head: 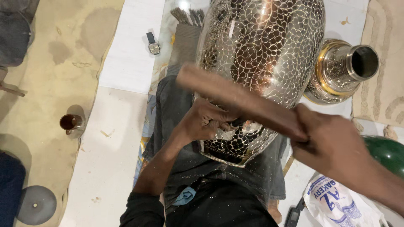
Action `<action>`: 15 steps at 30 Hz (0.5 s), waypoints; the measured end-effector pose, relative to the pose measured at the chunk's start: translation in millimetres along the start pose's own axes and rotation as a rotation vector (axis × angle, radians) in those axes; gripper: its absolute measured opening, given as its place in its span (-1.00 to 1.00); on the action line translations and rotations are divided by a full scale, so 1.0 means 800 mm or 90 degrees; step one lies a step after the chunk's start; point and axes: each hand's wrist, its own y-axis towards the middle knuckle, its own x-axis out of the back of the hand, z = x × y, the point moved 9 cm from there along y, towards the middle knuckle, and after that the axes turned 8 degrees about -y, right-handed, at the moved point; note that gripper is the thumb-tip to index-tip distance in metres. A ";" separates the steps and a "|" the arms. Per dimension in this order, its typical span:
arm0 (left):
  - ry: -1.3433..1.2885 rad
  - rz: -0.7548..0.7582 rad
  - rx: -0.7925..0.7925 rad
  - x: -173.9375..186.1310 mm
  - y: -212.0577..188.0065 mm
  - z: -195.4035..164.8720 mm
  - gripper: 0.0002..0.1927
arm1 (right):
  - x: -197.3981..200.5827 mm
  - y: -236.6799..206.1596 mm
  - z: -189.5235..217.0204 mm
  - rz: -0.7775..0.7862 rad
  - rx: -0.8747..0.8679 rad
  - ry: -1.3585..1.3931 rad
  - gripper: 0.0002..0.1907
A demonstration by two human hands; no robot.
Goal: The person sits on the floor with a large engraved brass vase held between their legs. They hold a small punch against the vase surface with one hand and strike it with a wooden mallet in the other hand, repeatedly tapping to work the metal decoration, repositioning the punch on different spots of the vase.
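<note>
**metal_fan:** So what was actually caught in the head view? A big engraved metal vase (261,54) was seen laid across the lap, right?

**benchlurker:** Yep. It was propped on the dark trousers (181,126), its silvery body covered in a fine leaf-scale pattern with coppery patches, narrow end pointed toward the person. The left hand (208,120) was curled tight against the lower part of the vase, fingers bunched as if something small was pinched there, but what exactly couldn't be made out, too hidden.

**metal_fan:** And the right?

**benchlurker:** The right hand (332,147) was closed around one end of a long wooden stick (240,98), which was blurred and laid slantwise across the front of the vase. Whether contact with the metal was made couldn't be told from the blur.

**metal_fan:** Other stuff around?

**benchlurker:** A smaller gold-and-silver vase (341,71) was set on its side just beside the big one, open mouth turned right. A wristwatch (152,43) was left on the white sheet (122,138) up top. A small brown cup (70,122) was parked on the tan floor well off to the left. A green rounded object (389,153) was noticed at the right edge, and a white printed plastic bag (336,204) lay just below it. A dark round disc (35,205) was spotted bottom left, and a bit of blue cloth (185,195) was tucked at the waist.
</note>
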 end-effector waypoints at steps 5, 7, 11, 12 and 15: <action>-0.021 0.011 -0.022 -0.001 0.000 -0.007 -0.26 | -0.003 -0.007 -0.007 -0.076 0.030 0.126 -0.63; -0.058 0.012 0.015 0.001 0.000 0.001 -0.31 | -0.025 -0.008 -0.025 0.057 -0.008 -0.082 -0.57; 0.081 0.016 -0.085 -0.001 0.002 -0.012 -0.44 | -0.026 -0.017 -0.028 0.036 -0.007 0.019 -0.58; 0.069 -0.036 -0.091 0.005 0.001 -0.012 -0.44 | -0.026 -0.020 -0.027 0.021 -0.007 0.001 -0.58; 0.000 -0.142 -0.140 0.010 -0.002 -0.015 -0.49 | -0.037 -0.027 -0.028 -0.075 -0.035 0.169 -0.66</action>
